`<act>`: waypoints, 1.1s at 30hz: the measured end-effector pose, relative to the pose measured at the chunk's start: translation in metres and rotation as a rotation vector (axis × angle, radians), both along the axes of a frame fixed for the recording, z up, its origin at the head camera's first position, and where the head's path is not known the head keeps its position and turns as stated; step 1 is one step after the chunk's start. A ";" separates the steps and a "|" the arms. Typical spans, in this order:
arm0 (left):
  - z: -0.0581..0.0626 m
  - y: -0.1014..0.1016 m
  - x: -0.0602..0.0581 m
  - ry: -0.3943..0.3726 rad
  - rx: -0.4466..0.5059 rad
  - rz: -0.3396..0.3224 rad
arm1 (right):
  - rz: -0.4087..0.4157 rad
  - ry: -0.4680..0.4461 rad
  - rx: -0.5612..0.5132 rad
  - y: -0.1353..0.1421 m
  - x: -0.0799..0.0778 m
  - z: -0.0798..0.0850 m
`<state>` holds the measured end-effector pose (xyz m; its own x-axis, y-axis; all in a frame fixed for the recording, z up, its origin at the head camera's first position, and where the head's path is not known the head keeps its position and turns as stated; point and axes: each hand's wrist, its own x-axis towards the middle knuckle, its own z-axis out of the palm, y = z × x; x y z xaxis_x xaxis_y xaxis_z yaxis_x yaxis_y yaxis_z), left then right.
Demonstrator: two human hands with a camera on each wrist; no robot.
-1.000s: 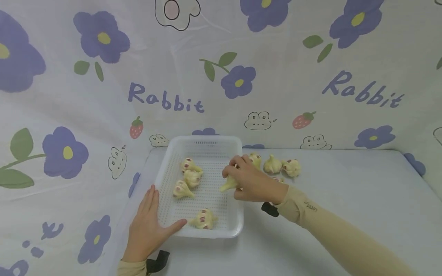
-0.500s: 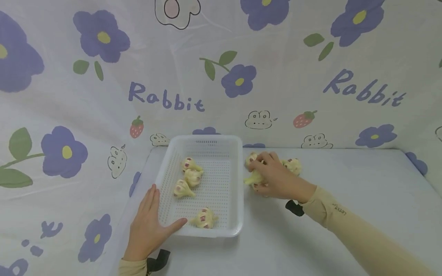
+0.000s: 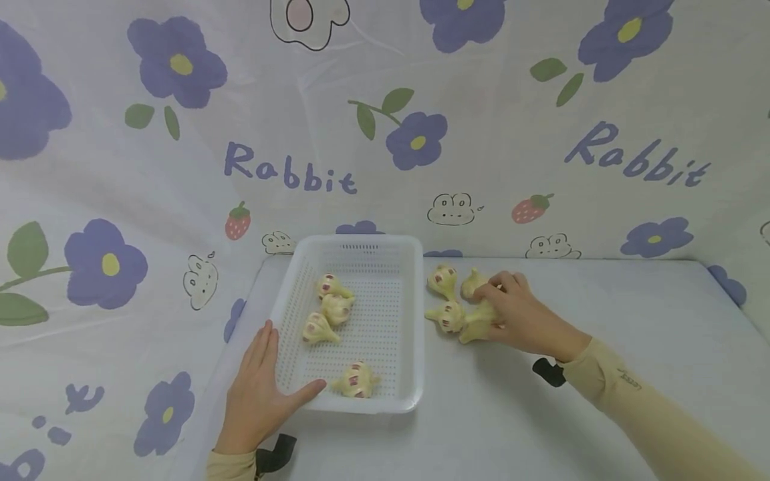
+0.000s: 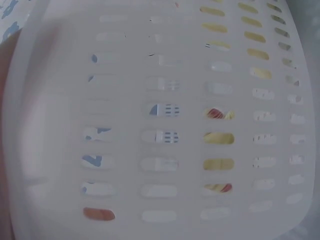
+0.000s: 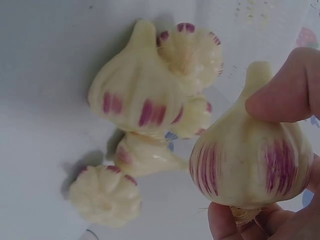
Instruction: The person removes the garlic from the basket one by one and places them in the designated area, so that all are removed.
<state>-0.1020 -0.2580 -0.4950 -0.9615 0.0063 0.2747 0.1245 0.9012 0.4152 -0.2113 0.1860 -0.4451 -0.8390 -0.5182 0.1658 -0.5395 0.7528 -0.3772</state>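
My right hand grips a garlic bulb with thumb and fingers, just right of the basket. Near it on the table lie a garlic bulb with its stem to the left, another garlic bulb behind that, and a partly covered garlic bulb. Purple streaks mark the pale bulbs. My left hand rests with straight, spread fingers along the left side of the white basket, its thumb at the front rim. Several bulbs lie inside, including a garlic bulb near the front.
The basket's perforated wall fills the left wrist view, with bulbs showing through its slots. A flower-printed cloth hangs behind the white table. In the right wrist view, a garlic bulb lies apart at the lower left.
My right hand has carried the garlic bulb rightward from over the basket's right rim to the group of bulbs on the table. The left hand and basket stay put.
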 end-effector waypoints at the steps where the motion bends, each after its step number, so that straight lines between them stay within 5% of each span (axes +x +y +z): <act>1: 0.000 0.000 0.000 -0.001 -0.001 0.000 | -0.003 0.006 -0.002 0.002 0.001 -0.001; 33: -0.003 0.000 0.007 0.013 0.011 -0.001 | -0.059 0.043 -0.010 0.053 0.012 -0.031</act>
